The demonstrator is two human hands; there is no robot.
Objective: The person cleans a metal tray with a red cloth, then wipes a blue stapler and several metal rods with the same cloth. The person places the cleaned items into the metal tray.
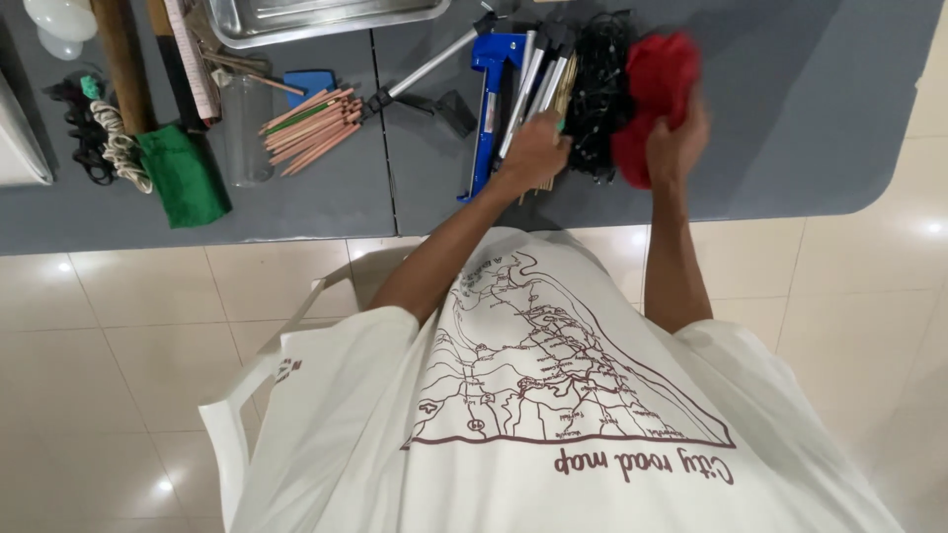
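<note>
My left hand [534,150] rests on a bundle of thin sticks and silver rods [538,69] lying on the grey table [296,202], fingers curled over them. My right hand [676,138] grips a red cloth [657,84], lifted slightly and blurred. Between the two hands lies a tangle of black cord [597,89]. A blue caulking gun [491,94] lies just left of my left hand.
A bunch of pink pencils [311,123], a clear glass [247,128], a green cloth pouch [183,178], a wooden handle [123,59], coiled cords [99,138], a metal tray [316,15] and a white chair [247,395] under me on tiled floor.
</note>
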